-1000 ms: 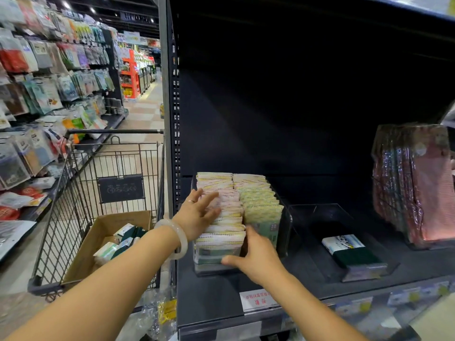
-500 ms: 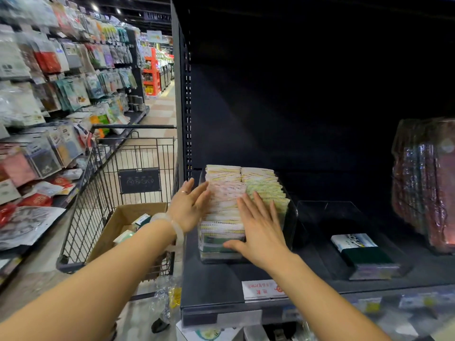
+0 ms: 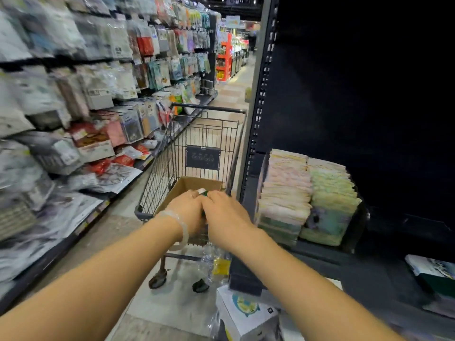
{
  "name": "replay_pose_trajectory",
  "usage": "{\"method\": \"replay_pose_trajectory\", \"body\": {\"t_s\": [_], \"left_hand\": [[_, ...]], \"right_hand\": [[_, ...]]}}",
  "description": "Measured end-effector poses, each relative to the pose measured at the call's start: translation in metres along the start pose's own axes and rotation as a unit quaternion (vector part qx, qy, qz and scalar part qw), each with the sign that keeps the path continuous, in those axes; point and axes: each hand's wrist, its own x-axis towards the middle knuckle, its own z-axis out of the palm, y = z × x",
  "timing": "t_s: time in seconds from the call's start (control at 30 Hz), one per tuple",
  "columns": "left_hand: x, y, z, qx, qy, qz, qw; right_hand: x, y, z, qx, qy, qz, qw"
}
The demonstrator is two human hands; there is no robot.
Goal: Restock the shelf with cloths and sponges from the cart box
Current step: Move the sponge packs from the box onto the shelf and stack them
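This is a shop, a supermarket aisle. On one side, long racks [image 3: 81, 99] are full of hanging packaged goods. A wire shopping cart [image 3: 197, 143] stands on the tiled floor [image 3: 229, 94]. A dark metal shelf [image 3: 325, 254] holds stacked cloth packs [image 3: 307, 195], and farther down stands a red display stand [image 3: 225, 57].

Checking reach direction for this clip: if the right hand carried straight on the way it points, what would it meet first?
Probably the green-and-white pack just past the right hand, inside the cardboard box in the cart. Depth is unclear, so contact may already exist.
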Motion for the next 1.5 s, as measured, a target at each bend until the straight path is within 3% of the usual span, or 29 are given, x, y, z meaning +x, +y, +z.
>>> {"method": "replay_pose_trajectory", "body": {"t_s": [0.17, 0.53, 0.73, 1.23, 1.5], "left_hand": [[-0.026, -0.056, 0.029, 0.032, -0.093, -0.07, 0.993], [-0.021, -0.169, 0.041, 0.006, -0.069, -0.097, 0.993], [0.001, -0.206, 0.059, 0.01, -0.109, -0.09, 0.99], [0.158, -0.267, 0.105, -0.089, -0.17, -0.089, 0.977], [0.316, -0.303, 0.141, -0.182, -0.284, -0.135, 0.932]], "right_hand": [[0.031, -0.04, 0.057, -0.048, -0.111, -0.018, 0.992], [0.133, -0.088, 0.114, -0.023, -0.152, 0.031, 0.988], [0.165, -0.089, 0.147, -0.018, -0.206, 0.069, 0.976], [0.321, -0.017, 0.215, 0.013, -0.266, 0.109, 0.958], [0.451, 0.087, 0.277, 0.059, -0.326, 0.148, 0.932]]}}
